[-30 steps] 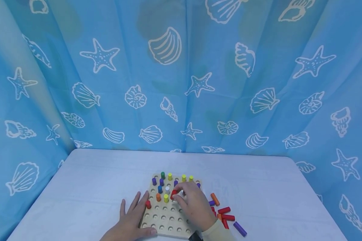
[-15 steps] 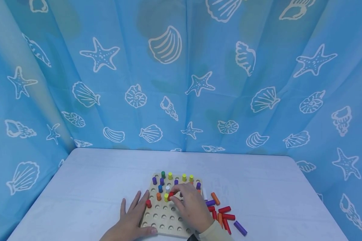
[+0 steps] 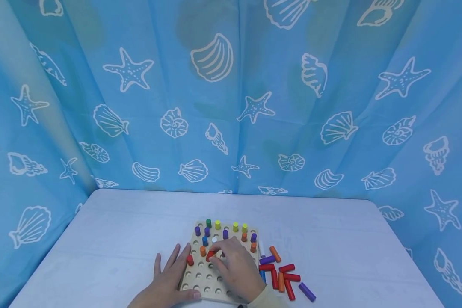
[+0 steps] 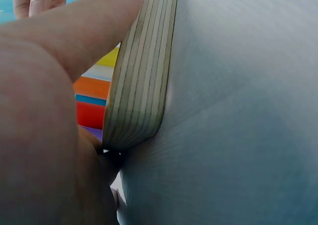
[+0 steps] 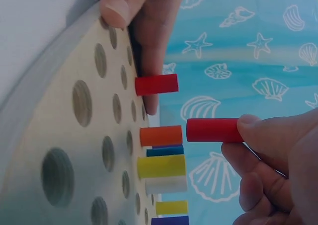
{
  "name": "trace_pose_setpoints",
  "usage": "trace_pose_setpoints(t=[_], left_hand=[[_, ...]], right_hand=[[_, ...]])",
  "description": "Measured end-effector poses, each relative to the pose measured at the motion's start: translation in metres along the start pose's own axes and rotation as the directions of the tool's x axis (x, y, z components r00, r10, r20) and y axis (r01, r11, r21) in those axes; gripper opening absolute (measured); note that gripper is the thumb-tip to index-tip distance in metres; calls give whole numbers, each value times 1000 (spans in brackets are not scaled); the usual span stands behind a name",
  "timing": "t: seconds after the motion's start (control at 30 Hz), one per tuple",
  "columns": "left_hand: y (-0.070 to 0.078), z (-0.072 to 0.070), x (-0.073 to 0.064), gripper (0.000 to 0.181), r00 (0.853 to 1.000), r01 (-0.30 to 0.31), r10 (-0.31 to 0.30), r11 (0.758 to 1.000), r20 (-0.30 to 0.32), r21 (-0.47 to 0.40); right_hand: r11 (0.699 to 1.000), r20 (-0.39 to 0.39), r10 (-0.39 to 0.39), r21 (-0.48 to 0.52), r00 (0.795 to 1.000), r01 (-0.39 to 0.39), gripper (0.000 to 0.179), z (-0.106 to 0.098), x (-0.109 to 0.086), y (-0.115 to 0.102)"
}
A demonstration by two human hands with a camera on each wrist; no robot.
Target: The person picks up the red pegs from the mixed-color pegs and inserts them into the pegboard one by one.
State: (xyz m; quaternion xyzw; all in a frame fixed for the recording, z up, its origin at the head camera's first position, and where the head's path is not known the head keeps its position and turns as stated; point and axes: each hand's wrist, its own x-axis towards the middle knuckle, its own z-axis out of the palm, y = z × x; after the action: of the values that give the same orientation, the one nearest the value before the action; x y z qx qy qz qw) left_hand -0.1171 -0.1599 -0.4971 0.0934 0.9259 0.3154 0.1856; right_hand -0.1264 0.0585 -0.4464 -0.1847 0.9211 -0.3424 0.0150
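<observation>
A pale wooden pegboard (image 3: 203, 283) lies on the table, with coloured pegs upright mostly in its far half. My right hand (image 3: 236, 267) pinches a red peg (image 5: 213, 130) between thumb and fingertips, above the board. In the right wrist view its free end is close to the top of a standing orange peg (image 5: 161, 135). Beside the board's left edge rests my left hand (image 3: 165, 278), fingers straight and spread, thumb at the near edge. One red peg (image 3: 190, 260) stands near those fingers. The left wrist view shows the layered board edge (image 4: 141, 66) against the thumb.
Right of the board lies a loose heap of pegs, among them an orange peg (image 3: 275, 253), a red peg (image 3: 286, 268) and a purple peg (image 3: 306, 291). Behind the white table (image 3: 138, 214) hangs a blue curtain (image 3: 158, 72) with shell drawings.
My right hand has moved left and nearer with the red peg, from the board's middle to beside the standing orange peg. My left hand has stayed put.
</observation>
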Motion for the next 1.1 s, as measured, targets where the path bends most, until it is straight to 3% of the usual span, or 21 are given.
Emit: trace_pose_setpoints(t=[1.1], left_hand=[[-5,3,2,125,997,-67,66,998,-38,-19]], right_hand=[[995,36,-53,-81,998,55,17,23,6,6]])
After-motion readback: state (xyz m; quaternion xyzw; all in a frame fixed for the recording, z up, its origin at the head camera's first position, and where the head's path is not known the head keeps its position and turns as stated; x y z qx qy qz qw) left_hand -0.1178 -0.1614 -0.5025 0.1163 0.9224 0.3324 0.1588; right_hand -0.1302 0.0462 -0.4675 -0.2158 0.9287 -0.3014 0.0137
